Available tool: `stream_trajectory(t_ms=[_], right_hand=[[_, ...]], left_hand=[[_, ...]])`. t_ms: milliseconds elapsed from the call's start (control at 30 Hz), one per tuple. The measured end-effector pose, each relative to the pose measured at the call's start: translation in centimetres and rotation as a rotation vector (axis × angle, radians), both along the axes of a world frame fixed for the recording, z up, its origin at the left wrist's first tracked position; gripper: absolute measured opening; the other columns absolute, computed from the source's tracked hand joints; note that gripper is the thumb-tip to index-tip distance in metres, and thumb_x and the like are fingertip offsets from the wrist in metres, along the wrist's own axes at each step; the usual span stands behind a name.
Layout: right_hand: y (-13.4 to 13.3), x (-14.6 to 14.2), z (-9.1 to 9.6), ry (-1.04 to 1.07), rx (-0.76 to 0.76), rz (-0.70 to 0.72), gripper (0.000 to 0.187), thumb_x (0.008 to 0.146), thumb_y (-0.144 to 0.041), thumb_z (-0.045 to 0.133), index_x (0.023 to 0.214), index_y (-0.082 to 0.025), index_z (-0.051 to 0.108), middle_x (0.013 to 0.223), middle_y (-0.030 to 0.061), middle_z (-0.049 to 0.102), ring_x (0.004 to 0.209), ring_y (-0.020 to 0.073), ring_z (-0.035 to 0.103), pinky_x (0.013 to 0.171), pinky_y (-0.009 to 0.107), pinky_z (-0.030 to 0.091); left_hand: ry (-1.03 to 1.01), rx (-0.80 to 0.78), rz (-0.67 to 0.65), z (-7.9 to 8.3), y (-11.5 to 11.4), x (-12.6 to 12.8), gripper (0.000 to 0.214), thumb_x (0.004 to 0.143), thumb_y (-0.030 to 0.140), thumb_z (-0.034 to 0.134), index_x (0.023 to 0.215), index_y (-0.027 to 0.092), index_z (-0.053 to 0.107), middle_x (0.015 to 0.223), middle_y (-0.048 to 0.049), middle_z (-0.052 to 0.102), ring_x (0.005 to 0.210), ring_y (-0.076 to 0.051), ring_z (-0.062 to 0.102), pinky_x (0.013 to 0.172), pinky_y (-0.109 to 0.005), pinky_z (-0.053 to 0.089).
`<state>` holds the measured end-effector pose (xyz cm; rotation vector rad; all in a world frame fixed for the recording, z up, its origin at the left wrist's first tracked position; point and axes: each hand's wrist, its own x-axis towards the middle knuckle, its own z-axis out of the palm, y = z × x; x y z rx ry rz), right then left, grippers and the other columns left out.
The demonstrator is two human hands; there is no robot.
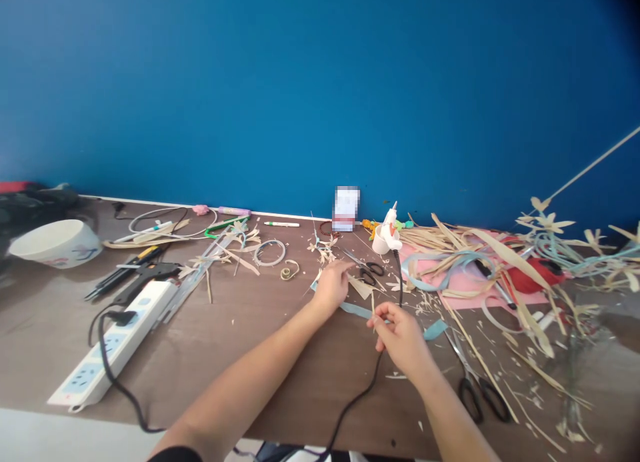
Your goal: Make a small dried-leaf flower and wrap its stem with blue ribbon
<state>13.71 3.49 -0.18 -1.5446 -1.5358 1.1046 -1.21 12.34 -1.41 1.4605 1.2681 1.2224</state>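
Note:
My left hand (332, 287) rests low over the table with its fingers curled together; whatever they hold is hidden. Just past its fingertips lie black-handled scissors (371, 270) and a small pale straw flower (325, 250). My right hand (400, 334) pinches a thin pale straw strip (373, 303) between thumb and forefinger. A light blue ribbon (356, 310) runs along the table between the hands and passes under the right one. Beside my left hand's fingers is a wider piece of dried straw (361, 287).
A white glue gun (390, 230) stands in a cup, its black cord crossing toward me. Dried straw and ribbons cover a pink sheet (470, 303) at right, near more scissors (481, 392). A power strip (113, 345), black glue gun (147, 279) and white bowl (56, 243) are left.

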Motion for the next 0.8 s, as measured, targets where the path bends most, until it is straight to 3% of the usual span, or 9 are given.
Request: stream_trajectory(t_ms=[133,267,367,467,633,800], right_hand=[[0.0,0.4,0.3,-0.141,0.031,0.020,0.009,0.077,-0.027,0.043,0.073,-0.020,0.048,0.067,-0.0002,0.063,0.037,0.0097,0.050,0.041,0.022,0.036],[0.1,0.1,1.0,-0.411,0.157,0.100,0.011,0.077,-0.023,0.043,0.076,-0.021,0.054,0.070,0.0014,0.063,0.057,0.0165,0.058,0.054,0.027,0.039],[0.3,-0.4,1.3,-0.480,0.189,0.146,0.013,0.077,-0.019,0.042,0.077,-0.021,0.055,0.071,0.0017,0.064,0.068,0.0185,0.059,0.060,0.027,0.038],[0.4,-0.6,1.4,-0.497,0.206,0.159,0.013,0.078,-0.020,0.042,0.077,-0.021,0.055,0.072,0.0011,0.064,0.067,0.0175,0.058,0.059,0.026,0.037],[0.1,-0.3,1.5,-0.517,0.213,0.173,0.013,0.079,-0.022,0.044,0.079,-0.021,0.057,0.068,0.0001,0.062,0.056,0.0144,0.054,0.051,0.024,0.032],[-0.1,-0.1,2.0,-0.498,0.255,0.144,0.012,0.079,-0.023,0.045,0.076,-0.020,0.057,0.063,-0.0004,0.058,0.051,0.0130,0.049,0.050,0.023,0.031]], left_hand=[[0.007,0.085,-0.003,1.9,-2.6,-0.6,0.028,0.072,0.008,0.047,0.087,0.021,0.068,0.088,-0.0070,0.063,0.085,-0.020,0.055,0.084,-0.030,0.039],[-0.014,0.162,-0.302,3.4,-6.1,-0.5,0.034,0.071,0.006,0.047,0.094,0.022,0.067,0.098,-0.0091,0.062,0.092,-0.022,0.054,0.085,-0.029,0.037],[-0.003,0.112,-0.391,3.0,-7.3,-0.5,0.034,0.069,0.004,0.048,0.091,0.021,0.067,0.089,-0.0092,0.064,0.085,-0.022,0.055,0.080,-0.027,0.038],[0.027,0.060,-0.335,1.9,-7.3,-0.7,0.027,0.068,0.007,0.052,0.081,0.022,0.069,0.072,-0.0068,0.063,0.072,-0.020,0.055,0.072,-0.025,0.038],[0.085,-0.117,-0.236,0.8,-7.0,-1.4,0.012,0.068,0.015,0.055,0.065,0.019,0.066,0.056,-0.0022,0.060,0.052,-0.014,0.052,0.056,-0.022,0.037],[-0.080,-0.439,-0.305,0.7,-7.2,-1.5,0.012,0.070,0.025,0.053,0.067,0.014,0.059,0.049,0.0018,0.055,0.036,-0.008,0.046,0.040,-0.018,0.032]])
